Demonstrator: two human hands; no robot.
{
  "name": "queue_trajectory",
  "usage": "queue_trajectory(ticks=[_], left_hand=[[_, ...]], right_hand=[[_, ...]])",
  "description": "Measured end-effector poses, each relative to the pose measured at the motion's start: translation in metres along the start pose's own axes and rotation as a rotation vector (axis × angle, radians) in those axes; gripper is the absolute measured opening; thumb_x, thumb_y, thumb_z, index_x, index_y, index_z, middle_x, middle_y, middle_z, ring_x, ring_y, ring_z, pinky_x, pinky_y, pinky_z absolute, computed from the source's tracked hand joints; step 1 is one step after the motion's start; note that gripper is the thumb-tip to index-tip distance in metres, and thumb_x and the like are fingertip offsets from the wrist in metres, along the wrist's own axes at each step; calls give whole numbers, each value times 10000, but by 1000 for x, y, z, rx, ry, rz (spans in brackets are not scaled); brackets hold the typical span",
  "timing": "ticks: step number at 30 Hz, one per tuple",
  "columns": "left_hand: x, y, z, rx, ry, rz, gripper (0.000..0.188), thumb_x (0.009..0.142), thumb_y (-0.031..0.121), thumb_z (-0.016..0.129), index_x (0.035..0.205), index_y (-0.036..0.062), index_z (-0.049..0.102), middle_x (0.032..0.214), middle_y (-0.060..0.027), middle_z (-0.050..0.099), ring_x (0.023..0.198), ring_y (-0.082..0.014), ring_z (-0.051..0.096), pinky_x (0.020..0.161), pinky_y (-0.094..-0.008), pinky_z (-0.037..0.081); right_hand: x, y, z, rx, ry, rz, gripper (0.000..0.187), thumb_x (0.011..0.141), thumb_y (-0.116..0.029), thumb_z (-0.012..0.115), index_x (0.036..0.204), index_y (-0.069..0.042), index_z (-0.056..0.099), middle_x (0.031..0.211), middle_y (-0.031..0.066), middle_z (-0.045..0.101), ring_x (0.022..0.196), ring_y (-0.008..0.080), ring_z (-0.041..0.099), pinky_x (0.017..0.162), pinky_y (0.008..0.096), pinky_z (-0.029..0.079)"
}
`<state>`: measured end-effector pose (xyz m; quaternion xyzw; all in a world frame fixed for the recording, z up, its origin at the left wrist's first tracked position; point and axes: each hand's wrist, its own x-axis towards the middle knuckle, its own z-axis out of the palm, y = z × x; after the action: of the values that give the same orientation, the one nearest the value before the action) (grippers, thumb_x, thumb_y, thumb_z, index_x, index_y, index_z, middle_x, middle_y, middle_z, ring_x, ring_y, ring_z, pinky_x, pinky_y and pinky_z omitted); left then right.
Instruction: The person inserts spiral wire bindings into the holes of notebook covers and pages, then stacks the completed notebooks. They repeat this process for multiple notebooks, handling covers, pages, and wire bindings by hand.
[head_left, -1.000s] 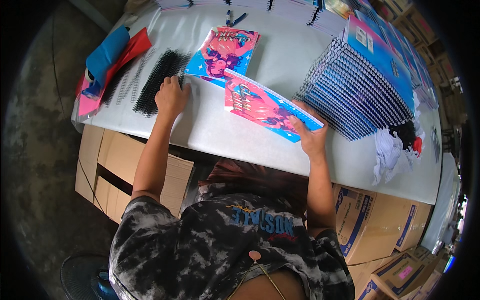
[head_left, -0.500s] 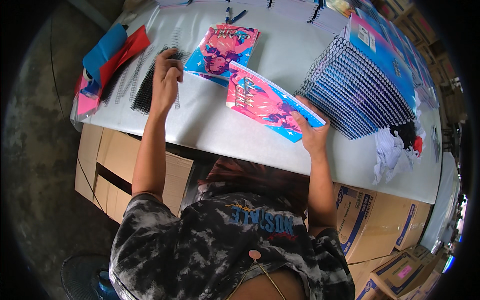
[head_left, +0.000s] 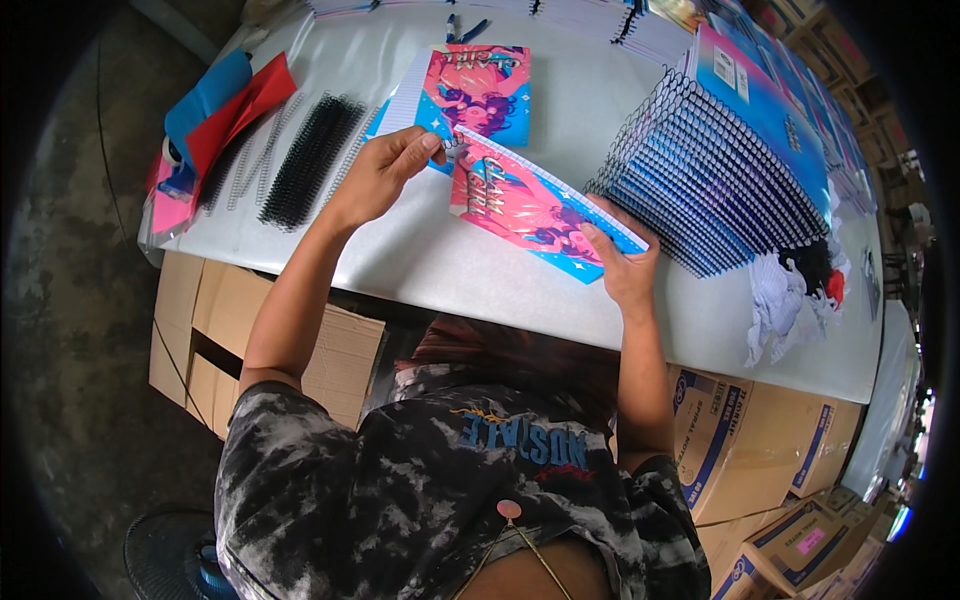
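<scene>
My right hand (head_left: 628, 262) grips the right end of a pink and blue notebook (head_left: 520, 208), tilted above the table with its punched edge on the far side. My left hand (head_left: 395, 172) is closed in a pinch at the notebook's far left corner. From its fingertips a short piece of dark binding coil (head_left: 454, 142) shows against that corner; the rest is hidden by the hand. Just beyond lie more pink and blue notebooks (head_left: 482, 92), with lined pages fanned out on their left side. A bundle of black binding coils (head_left: 312, 160) rests left of my left hand.
On the right stands a tall stack of coil-bound notebooks (head_left: 705, 170), with a crumpled cloth (head_left: 776, 300) before it. Pliers (head_left: 468, 32) lie at the back. Red and blue sheets (head_left: 208, 105) sit at the left edge. Cardboard boxes (head_left: 760, 430) stand below the table.
My left hand has moved right from the coils to the held notebook's corner, bringing a coil. The notebooks beyond have shifted right and turned, baring lined pages. My right hand has barely moved.
</scene>
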<state>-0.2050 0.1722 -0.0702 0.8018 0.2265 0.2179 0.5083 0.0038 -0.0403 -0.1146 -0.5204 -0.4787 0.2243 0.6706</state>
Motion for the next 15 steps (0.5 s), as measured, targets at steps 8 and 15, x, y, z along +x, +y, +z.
queue_trajectory(ticks=[8, 15], left_hand=[[9, 10, -9, -265, -99, -335, 450, 951, 427, 382, 688, 76, 483, 534, 54, 288, 481, -52, 214, 454, -222, 216], [17, 22, -25, -483, -110, -506, 332, 914, 345, 508, 725, 72, 518, 585, 20, 434, 493, -69, 377, 473, -187, 312]], right_hand=[[-1, 0, 0, -1, 10, -15, 235, 818, 15, 610, 1051, 45, 615, 998, 107, 651, 870, 113, 603, 796, 235, 474], [2, -5, -3, -24, -107, -48, 218, 815, 24, 606, 1031, 33, 630, 975, 114, 659, 859, 124, 613, 789, 242, 482]])
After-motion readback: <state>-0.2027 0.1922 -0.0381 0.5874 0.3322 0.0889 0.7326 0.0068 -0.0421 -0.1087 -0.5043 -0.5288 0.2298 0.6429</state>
